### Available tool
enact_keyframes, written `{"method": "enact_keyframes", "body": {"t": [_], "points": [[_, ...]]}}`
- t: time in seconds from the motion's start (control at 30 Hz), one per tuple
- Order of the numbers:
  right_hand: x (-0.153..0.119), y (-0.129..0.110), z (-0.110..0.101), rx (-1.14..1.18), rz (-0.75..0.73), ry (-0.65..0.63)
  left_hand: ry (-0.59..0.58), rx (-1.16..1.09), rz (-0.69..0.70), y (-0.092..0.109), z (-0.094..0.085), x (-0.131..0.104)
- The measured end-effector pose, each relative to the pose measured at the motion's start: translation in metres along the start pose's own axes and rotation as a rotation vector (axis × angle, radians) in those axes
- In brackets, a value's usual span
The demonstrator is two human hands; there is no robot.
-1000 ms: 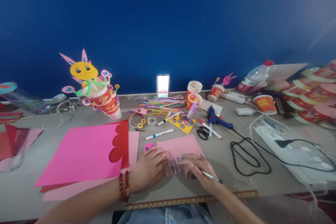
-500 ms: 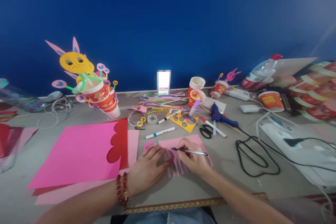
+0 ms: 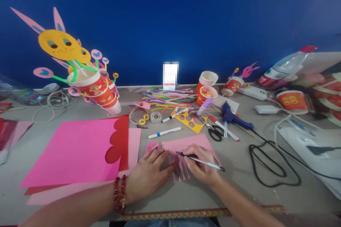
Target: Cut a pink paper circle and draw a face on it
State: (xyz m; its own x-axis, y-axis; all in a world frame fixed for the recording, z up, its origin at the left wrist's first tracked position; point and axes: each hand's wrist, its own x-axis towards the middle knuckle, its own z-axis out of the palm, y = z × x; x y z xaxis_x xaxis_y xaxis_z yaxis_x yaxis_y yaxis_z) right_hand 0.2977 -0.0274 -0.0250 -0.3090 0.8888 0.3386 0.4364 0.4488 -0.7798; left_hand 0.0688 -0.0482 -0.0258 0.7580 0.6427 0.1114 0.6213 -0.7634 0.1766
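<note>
A pale pink paper point(image 3: 195, 143) with fringe-like strips cut along its near side lies on the table in front of me. My left hand point(image 3: 150, 172) rests flat with its fingers over the paper's left edge, beside a small bright pink round piece point(image 3: 152, 146). In my right hand point(image 3: 201, 165) is a pen point(image 3: 210, 163), pinched, its dark tip close to the paper's surface. Just beyond the paper lies a white marker with a blue band point(image 3: 164, 133).
Stacked pink and red sheets point(image 3: 71, 149) lie at left, below decorated cups point(image 3: 87, 85). Scissors point(image 3: 215, 133), a blue glue gun point(image 3: 234, 117), its looped black cord and a white power strip point(image 3: 306, 149) are at right. Pipe cleaners point(image 3: 170, 99) lie at the back.
The view has shifted closer. The pen in my right hand has tilted, its back end now pointing lower and further right. My left hand stays on the paper.
</note>
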Motion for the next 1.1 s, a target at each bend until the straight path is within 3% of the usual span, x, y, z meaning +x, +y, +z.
{"method": "enact_keyframes", "body": {"t": [0.17,1.1], "points": [[0.0013,0.0053,0.0030,0.021,0.083,-0.033,-0.020,-0.028,0.001,-0.0003,-0.0042,-0.0008],[0.0025,0.0060,0.0046,0.040,0.094,-0.094,0.010,0.005,-0.017,0.0034,-0.0026,-0.0037]]}}
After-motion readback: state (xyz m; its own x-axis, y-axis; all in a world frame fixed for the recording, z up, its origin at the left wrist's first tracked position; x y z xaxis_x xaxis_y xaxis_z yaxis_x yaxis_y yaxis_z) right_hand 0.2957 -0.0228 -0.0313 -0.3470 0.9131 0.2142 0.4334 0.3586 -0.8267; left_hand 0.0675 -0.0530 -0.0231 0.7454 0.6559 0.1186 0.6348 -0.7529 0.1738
